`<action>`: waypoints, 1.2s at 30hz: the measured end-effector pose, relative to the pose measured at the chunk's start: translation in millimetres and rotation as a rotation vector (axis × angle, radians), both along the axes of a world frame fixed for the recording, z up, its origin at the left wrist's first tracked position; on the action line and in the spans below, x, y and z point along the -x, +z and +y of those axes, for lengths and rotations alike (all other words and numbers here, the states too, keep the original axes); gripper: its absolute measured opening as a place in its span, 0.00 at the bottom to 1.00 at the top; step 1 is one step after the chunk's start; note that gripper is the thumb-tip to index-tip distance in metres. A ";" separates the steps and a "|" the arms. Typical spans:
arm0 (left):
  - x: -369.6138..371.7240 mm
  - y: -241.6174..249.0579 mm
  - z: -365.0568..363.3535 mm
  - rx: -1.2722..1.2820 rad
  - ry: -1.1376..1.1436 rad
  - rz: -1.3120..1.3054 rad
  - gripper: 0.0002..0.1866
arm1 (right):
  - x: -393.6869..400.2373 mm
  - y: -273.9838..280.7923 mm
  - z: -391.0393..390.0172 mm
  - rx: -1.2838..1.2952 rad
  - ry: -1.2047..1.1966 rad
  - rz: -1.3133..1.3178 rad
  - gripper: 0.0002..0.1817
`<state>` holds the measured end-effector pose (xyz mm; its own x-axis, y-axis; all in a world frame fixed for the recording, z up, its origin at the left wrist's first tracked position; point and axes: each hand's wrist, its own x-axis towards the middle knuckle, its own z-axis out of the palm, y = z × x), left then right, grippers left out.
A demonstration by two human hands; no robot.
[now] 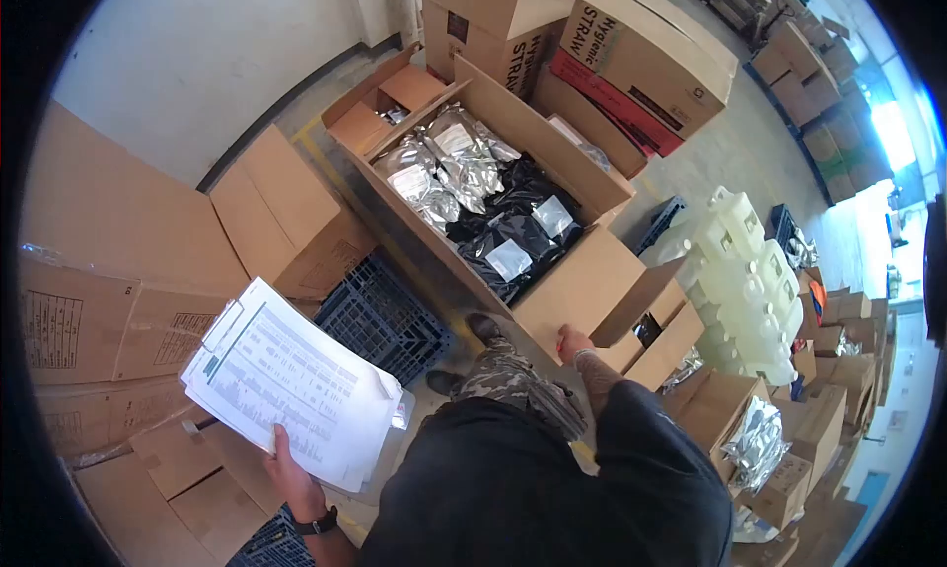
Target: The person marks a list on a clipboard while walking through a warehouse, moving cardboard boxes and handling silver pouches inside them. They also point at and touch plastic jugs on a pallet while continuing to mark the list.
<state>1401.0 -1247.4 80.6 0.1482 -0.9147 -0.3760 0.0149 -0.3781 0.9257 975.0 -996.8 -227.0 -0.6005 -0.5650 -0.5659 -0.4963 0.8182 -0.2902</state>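
Observation:
My left hand (293,480) grips the lower edge of a clipboard with printed sheets (296,384), its thumb on top of the paper. At the near flap of a large open carton (434,246), my right hand (572,344) has its fingers bent by the cardboard edge; what they hold, if anything, is too small to make out. Inside the carton lie silver foil bags (456,162) and black bags (518,226) with white labels. A smaller open box (666,345) stands just right of my right hand.
Blue plastic pallets (380,320) lie on the floor between the cartons. Tall brown boxes (118,261) stand at the left. Straw cartons (641,59) are behind the large carton. Pale plastic jugs (735,281) and more boxes (814,419) fill the right side.

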 end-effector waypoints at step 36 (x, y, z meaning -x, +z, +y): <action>35.5 -25.9 -96.4 0.134 0.006 0.092 0.28 | -204.1 288.8 -349.0 0.571 0.981 -0.387 0.18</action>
<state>1365.4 -1343.8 54.7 0.1247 -0.9567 -0.2630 0.1035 -0.2511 0.9624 1179.1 -1345.8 61.8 0.3812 -0.9149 -0.1327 -0.6360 -0.1553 -0.7559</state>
